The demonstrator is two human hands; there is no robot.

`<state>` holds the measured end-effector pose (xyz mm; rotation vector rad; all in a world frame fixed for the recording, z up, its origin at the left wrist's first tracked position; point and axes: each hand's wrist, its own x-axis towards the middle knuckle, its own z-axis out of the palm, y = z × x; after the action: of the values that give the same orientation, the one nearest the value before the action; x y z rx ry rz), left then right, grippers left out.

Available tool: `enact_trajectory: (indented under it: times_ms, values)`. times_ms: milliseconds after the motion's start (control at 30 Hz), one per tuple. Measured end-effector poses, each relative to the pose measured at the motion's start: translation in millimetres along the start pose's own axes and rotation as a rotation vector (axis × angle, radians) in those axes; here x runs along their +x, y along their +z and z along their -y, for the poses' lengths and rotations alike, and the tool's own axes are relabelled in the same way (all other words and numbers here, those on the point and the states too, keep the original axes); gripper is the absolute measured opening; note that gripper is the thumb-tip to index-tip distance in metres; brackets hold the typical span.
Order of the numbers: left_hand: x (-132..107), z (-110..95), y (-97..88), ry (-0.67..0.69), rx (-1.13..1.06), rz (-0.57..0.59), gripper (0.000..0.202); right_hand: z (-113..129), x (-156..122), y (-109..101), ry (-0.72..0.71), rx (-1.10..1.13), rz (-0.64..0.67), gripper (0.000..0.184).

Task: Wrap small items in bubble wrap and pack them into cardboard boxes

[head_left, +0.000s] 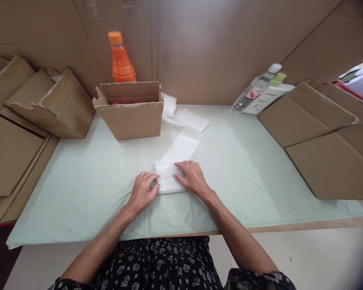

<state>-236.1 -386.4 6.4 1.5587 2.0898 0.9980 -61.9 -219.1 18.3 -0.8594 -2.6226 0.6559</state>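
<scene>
Head view shows the bubble wrap [171,183] near the front edge of the table [232,169], its strip trailing back to the right of an open box [137,123]. At its left edge sits the left hand [143,189], at its right the right hand [193,177], both curved with thumb and fingers parted; whether either grips it, I cannot tell.
</scene>
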Motion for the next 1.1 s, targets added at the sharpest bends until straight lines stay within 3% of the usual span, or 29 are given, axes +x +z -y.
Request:
enact_trajectory:
  times_ms: [67,200,300,367,500,633,700,800,1000,1100]
  values:
    - [9.8,4.1,-6.6,0.004,0.001,0.000,0.030,8.6,-7.3,-0.2,-0.015,0.030,-0.045,0.014]
    - [42.7,11.3,-13.2,-0.013,0.037,-0.023,0.032,18.5,-30.5,-10.9,-0.023,0.283,-0.085,0.013]
    - [69.9,13.7,-7.0,-0.031,0.095,-0.025,0.032,14.0,-41.1,-15.8,0.089,0.529,0.020,0.013]
    - [83.7,12.5,0.0,-0.037,0.137,-0.011,0.032,4.8,-31.5,-23.2,0.166,0.635,-0.015,0.015]
    - [91.6,3.6,9.9,-0.066,0.212,0.038,0.036,-9.1,25.0,-69.8,0.168,0.694,-0.398,0.021]
    - [75.3,-7.3,9.3,-0.103,0.290,0.090,0.043,7.4,75.2,-130.7,-0.072,0.542,-0.787,0.014]
    - [62.1,-11.6,6.7,-0.118,0.321,0.113,0.044,19.7,81.7,-140.7,-0.198,0.444,-0.901,0.012]
    - [41.7,-16.4,3.1,-0.135,0.351,0.147,0.043,28.9,67.8,-117.5,-0.233,0.382,-0.820,0.008]
    - [19.6,-21.3,-0.1,-0.119,0.363,0.192,0.037,18.6,8.0,-14.3,-0.264,0.201,-0.295,0.013]
    - [19.3,-22.0,-1.8,-0.106,0.366,0.206,0.028,14.0,-12.5,12.5,-0.285,0.138,-0.132,0.017]
